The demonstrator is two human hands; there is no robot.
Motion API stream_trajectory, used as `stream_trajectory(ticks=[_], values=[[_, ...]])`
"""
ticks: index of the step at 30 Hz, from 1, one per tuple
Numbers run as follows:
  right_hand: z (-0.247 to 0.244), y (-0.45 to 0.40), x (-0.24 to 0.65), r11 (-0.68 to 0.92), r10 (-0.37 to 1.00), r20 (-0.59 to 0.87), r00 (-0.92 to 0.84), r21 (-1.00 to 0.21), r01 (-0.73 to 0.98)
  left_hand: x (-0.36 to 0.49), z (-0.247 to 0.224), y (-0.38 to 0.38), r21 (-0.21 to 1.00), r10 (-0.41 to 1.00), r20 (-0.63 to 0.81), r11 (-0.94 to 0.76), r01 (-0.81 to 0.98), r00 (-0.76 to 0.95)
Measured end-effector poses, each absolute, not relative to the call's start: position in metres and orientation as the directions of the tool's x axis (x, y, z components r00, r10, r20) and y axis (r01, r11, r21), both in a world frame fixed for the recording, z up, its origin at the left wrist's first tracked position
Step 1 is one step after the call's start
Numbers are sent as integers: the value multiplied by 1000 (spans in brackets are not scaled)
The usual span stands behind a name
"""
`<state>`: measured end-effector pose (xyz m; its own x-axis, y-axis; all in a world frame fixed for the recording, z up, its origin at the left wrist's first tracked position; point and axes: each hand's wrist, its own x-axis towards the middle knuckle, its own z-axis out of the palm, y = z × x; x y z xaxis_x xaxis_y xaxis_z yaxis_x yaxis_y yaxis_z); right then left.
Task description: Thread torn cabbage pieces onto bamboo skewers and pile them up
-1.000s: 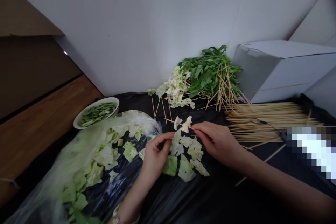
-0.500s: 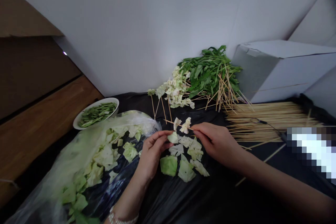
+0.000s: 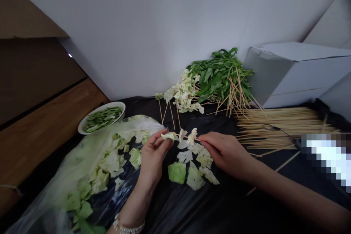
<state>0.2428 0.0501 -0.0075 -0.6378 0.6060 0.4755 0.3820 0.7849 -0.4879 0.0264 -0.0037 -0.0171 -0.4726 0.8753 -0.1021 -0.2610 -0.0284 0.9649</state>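
My right hand is closed on a wooden skewer that points left. Two pale cabbage pieces are threaded on it, close to my right fingertips. Between thumb and fingers my left hand pinches another cabbage leaf piece, held at the skewer's left end. Whether the tip has pierced that leaf cannot be made out. Below the skewer, several loose cabbage pieces lie on the black plastic sheet.
On the left, a clear plastic bag holds more cabbage, with a white bowl of green beans behind it. Skewered cabbage and leafy greens lean by the wall. Bare skewers and a white box are at right.
My left hand has lifted a cabbage piece from the loose pile and brought it up and left to the skewer's tip. My right hand stays nearly in place.
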Motion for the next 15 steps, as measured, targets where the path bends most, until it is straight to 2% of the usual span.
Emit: stream_trajectory(ticks=[3, 10, 15], values=[[-6, 49, 242, 797, 587, 464, -663, -475, 373, 26, -16, -3, 946, 869, -127, -39, -323, -478], [-7, 49, 241, 774, 616, 396, -681, -463, 431, 25, -18, -3, 939, 864, -97, -86, -334, -494], [-10, 51, 241, 770, 633, 399, -664, -418, 483, 25, -18, -4, 938, 886, -65, -102, -331, -458]])
